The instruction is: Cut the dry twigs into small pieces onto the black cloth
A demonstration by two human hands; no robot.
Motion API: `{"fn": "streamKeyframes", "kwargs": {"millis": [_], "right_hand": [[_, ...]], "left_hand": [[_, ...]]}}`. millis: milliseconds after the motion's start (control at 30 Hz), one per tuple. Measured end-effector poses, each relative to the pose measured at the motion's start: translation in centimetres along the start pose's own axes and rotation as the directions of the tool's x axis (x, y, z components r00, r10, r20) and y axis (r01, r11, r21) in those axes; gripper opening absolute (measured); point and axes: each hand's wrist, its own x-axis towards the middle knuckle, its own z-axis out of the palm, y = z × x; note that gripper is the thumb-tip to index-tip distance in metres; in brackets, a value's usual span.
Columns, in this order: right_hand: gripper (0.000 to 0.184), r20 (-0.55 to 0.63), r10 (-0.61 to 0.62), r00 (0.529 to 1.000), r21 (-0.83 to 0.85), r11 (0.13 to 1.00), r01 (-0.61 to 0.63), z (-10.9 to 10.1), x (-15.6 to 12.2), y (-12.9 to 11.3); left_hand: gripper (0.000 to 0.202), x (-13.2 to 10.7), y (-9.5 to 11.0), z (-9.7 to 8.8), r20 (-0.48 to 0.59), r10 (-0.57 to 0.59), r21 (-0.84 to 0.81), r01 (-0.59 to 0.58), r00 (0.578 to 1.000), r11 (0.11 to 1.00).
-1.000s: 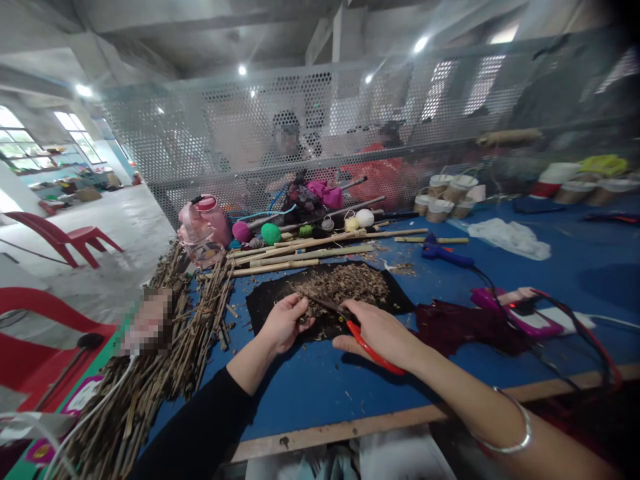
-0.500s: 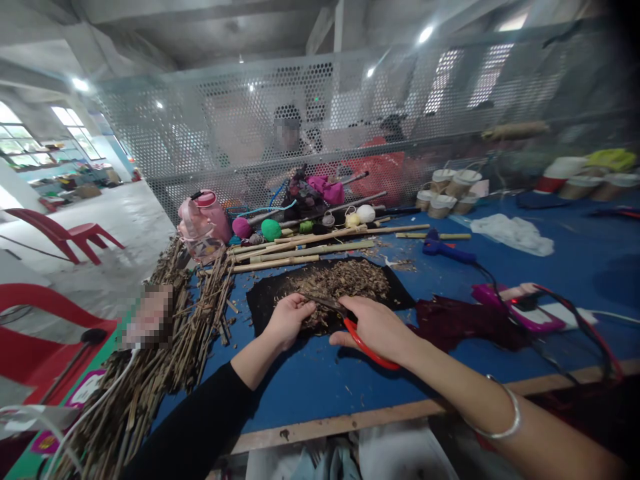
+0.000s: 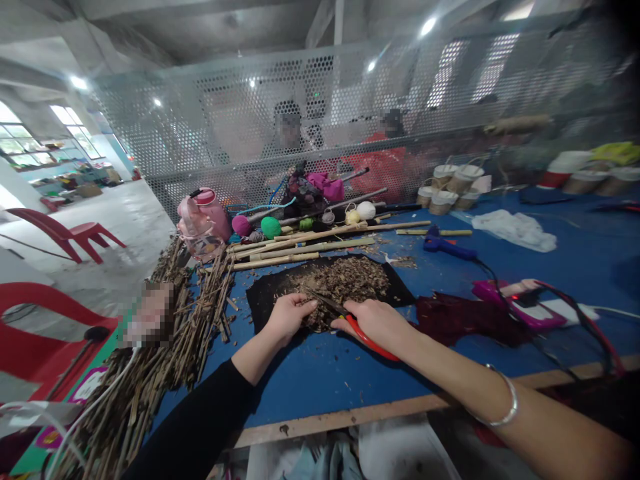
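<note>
Blue felt-topped work table (image 3: 320, 380) is carrying a black cloth mat (image 3: 265, 297) heaped with brown woody chips (image 3: 350, 280), at 12 o'clock from the hands. Right hand (image 3: 377, 320) is fisting red-handled scissors (image 3: 350, 323), blades pointing to 10 o'clock. Left hand (image 3: 289, 315), at its 9 o'clock, is pinching a small brown piece (image 3: 309, 305) by the blades. Snipping seemingly underway; next is calling for steadying the piece and squeezing the handles.

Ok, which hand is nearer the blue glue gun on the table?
Right. The right hand, gripping the red-handled scissors, sits in front and left of the blue glue gun; the left hand lies farther left, on the wood chips.
</note>
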Motion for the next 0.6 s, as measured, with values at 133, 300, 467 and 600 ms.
{"fn": "streamKeyframes", "kwargs": {"millis": [133,300,467,600], "right_hand": [[0.054,-0.014,0.022,1.000,0.059,0.998,-0.022,0.6,0.1,0.2],[0.046,-0.064,0.116,0.991,0.215,0.972,-0.100,0.9,0.3,0.5],[0.051,-0.076,0.109,0.991,0.189,0.978,-0.093,0.3,-0.3,0.1],[0.059,-0.142,0.008,0.990,0.152,0.988,0.014,0.1,-0.5,-0.5]], "left_hand": [[0.036,0.0,0.1,0.0,-0.010,0.038,0.043,-0.037,0.999,0.998],[0.032,-0.2,1.0,-0.2,-0.055,0.020,-0.040,-0.022,0.998,0.999],[0.042,-0.4,1.5,-0.2,-0.112,0.022,-0.170,-0.041,0.993,0.985],[0.039,-0.3,1.3,-0.1,-0.141,0.028,-0.193,-0.055,0.990,0.980]]}}
